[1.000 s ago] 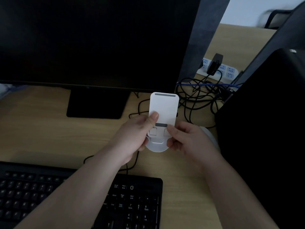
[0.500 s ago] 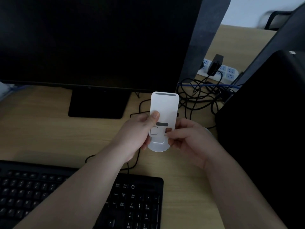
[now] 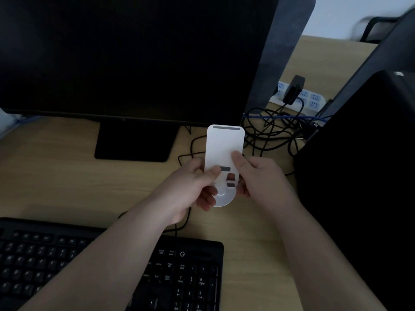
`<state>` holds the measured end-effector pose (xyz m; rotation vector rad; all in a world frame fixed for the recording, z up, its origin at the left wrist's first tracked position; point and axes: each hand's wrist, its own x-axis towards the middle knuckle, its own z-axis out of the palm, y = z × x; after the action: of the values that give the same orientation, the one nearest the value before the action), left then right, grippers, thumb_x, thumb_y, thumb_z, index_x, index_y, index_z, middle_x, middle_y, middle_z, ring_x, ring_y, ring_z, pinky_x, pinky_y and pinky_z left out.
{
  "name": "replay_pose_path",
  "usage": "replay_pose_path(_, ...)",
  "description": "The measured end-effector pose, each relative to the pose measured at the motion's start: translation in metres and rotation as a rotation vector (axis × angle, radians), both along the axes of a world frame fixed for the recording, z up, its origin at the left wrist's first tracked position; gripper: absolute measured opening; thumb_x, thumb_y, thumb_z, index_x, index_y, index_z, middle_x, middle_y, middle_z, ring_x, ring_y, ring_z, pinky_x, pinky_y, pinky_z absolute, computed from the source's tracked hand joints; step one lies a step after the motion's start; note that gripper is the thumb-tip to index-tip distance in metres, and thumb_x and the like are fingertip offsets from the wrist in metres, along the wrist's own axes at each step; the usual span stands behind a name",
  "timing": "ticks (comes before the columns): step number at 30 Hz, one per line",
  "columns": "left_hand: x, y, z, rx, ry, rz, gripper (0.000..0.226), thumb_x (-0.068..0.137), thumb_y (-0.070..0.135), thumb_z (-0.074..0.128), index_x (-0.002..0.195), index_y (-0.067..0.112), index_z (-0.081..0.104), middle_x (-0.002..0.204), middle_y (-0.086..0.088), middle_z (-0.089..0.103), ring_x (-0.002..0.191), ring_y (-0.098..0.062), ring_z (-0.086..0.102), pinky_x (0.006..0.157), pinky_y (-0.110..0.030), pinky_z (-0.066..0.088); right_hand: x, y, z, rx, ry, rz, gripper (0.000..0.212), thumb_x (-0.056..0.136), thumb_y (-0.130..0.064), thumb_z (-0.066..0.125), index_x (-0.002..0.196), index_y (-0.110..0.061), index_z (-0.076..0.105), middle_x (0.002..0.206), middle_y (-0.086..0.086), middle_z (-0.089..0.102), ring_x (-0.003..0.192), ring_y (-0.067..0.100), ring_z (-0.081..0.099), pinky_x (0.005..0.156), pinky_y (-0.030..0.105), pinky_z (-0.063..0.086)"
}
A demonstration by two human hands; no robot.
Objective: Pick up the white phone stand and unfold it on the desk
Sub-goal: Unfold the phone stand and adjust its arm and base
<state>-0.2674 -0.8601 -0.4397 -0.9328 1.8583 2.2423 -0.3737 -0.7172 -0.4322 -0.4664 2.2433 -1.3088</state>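
Note:
The white phone stand (image 3: pixel 223 143) is a flat plate with rounded corners, a grey strip along its far end and a rounded base at its near end. It is held above the wooden desk (image 3: pixel 56 180) in front of the monitor. My left hand (image 3: pixel 190 187) grips its lower left edge, thumb on the front face. My right hand (image 3: pixel 258 176) holds its right edge with the thumb pressed on the plate. A small tab with a grey pad sticks out near the base. My fingers hide the back of the stand.
A black monitor (image 3: pixel 125 59) on its foot (image 3: pixel 134 142) fills the back. A black keyboard (image 3: pixel 184 272) lies at the near edge. Tangled black cables (image 3: pixel 269 131) and a white power strip (image 3: pixel 310 97) sit at the back right. A black computer case (image 3: pixel 363 176) stands on the right.
My right thumb has slid up from the base onto the plate, and my left thumb has dropped lower. A small grey-padded tab now shows near the base. The stand stays in the same spot.

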Motion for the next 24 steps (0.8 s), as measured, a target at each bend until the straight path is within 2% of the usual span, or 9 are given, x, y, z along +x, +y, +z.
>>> replay_pose_path(3, 0.0006, 0.0005, -0.0012, 0.092, -0.019, 0.058, 0.014, 0.1, 0.015, 0.066, 0.111, 0.005, 0.064, 0.071, -0.009, 0.067, 0.052, -0.017, 0.064, 0.045, -0.025, 0.05, 0.0006, -0.0016, 0.0029, -0.003, 0.007, -0.012, 0.06, 0.103, -0.048, 0.054, 0.075, 0.002, 0.069, 0.067, 0.022, 0.072, 0.049, 0.014, 0.06, 0.054, 0.03, 0.047)
replay_pose_path(5, 0.0018, 0.0024, -0.0016, 0.113, -0.024, 0.073, 0.008, 0.1, 0.01, 0.065, 0.102, 0.003, 0.061, 0.074, -0.012, 0.064, 0.051, -0.019, 0.063, 0.044, -0.026, 0.049, 0.0014, -0.0023, 0.0044, 0.008, 0.022, -0.016, 0.059, 0.103, -0.047, 0.054, 0.076, 0.004, 0.068, 0.068, 0.023, 0.072, 0.051, 0.015, 0.06, 0.055, 0.032, 0.048)
replay_pose_path(9, 0.0046, 0.004, -0.002, 0.197, 0.049, 0.1, 0.02, 0.104, 0.022, 0.06, 0.11, 0.003, 0.063, 0.079, -0.011, 0.062, 0.056, -0.019, 0.064, 0.048, -0.027, 0.052, 0.0026, -0.0013, 0.0045, -0.021, 0.034, -0.009, 0.053, 0.105, -0.039, 0.056, 0.08, 0.007, 0.066, 0.071, 0.028, 0.069, 0.052, 0.015, 0.058, 0.054, 0.028, 0.046)
replay_pose_path(11, 0.0053, 0.0032, -0.0014, 0.26, 0.042, 0.123, 0.026, 0.104, 0.03, 0.06, 0.115, 0.007, 0.066, 0.076, -0.008, 0.064, 0.056, -0.017, 0.063, 0.047, -0.026, 0.05, 0.0051, -0.0006, 0.0047, -0.004, 0.055, 0.012, 0.049, 0.105, -0.038, 0.056, 0.084, 0.005, 0.067, 0.072, 0.027, 0.069, 0.049, 0.01, 0.057, 0.047, 0.017, 0.043)
replay_pose_path(13, 0.0055, 0.003, -0.0009, 0.315, 0.023, 0.135, 0.027, 0.103, 0.033, 0.06, 0.109, 0.008, 0.067, 0.07, -0.005, 0.065, 0.051, -0.015, 0.061, 0.043, -0.024, 0.048, 0.0071, 0.0001, 0.0053, 0.022, 0.076, 0.021, 0.047, 0.104, -0.039, 0.057, 0.086, 0.003, 0.07, 0.07, 0.023, 0.07, 0.044, 0.003, 0.056, 0.041, 0.009, 0.039)
replay_pose_path(16, 0.0056, 0.0028, 0.0001, 0.377, 0.024, 0.132, 0.02, 0.103, 0.026, 0.06, 0.101, 0.007, 0.065, 0.064, -0.004, 0.064, 0.048, -0.014, 0.058, 0.041, -0.023, 0.045, 0.008, 0.0014, 0.0064, 0.045, 0.089, 0.029, 0.047, 0.104, -0.04, 0.057, 0.086, 0.001, 0.071, 0.069, 0.019, 0.071, 0.041, -0.002, 0.055, 0.04, 0.008, 0.038)
replay_pose_path(20, 0.0031, 0.0018, 0.001, 0.396, 0.03, 0.118, 0.011, 0.102, 0.008, 0.057, 0.104, 0.003, 0.067, 0.067, -0.007, 0.067, 0.05, -0.015, 0.058, 0.045, -0.024, 0.048, 0.0077, 0.0029, 0.0074, 0.043, 0.065, 0.018, 0.045, 0.104, -0.038, 0.057, 0.086, 0.001, 0.071, 0.071, 0.02, 0.072, 0.048, 0.005, 0.058, 0.043, 0.012, 0.043)
replay_pose_path(21, 0.0013, 0.0032, 0.001, 0.402, 0.019, 0.124, 0.012, 0.1, 0.004, 0.056, 0.106, 0.002, 0.067, 0.067, -0.008, 0.067, 0.05, -0.016, 0.058, 0.046, -0.026, 0.049, 0.0077, 0.0034, 0.0075, 0.05, 0.059, 0.013, 0.045, 0.104, -0.038, 0.058, 0.085, 0.0, 0.071, 0.067, 0.017, 0.071, 0.047, 0.004, 0.057, 0.043, 0.012, 0.042)
replay_pose_path(24, -0.0035, 0.0091, 0.0002, 0.395, -0.016, 0.152, 0.026, 0.095, -0.003, 0.05, 0.115, -0.002, 0.065, 0.071, -0.01, 0.063, 0.05, -0.017, 0.054, 0.05, -0.029, 0.045, 0.0076, 0.0029, 0.0062, 0.072, 0.05, -0.007, 0.042, 0.104, -0.038, 0.058, 0.083, -0.004, 0.072, 0.05, -0.009, 0.063, 0.039, -0.001, 0.054, 0.039, 0.008, 0.04)
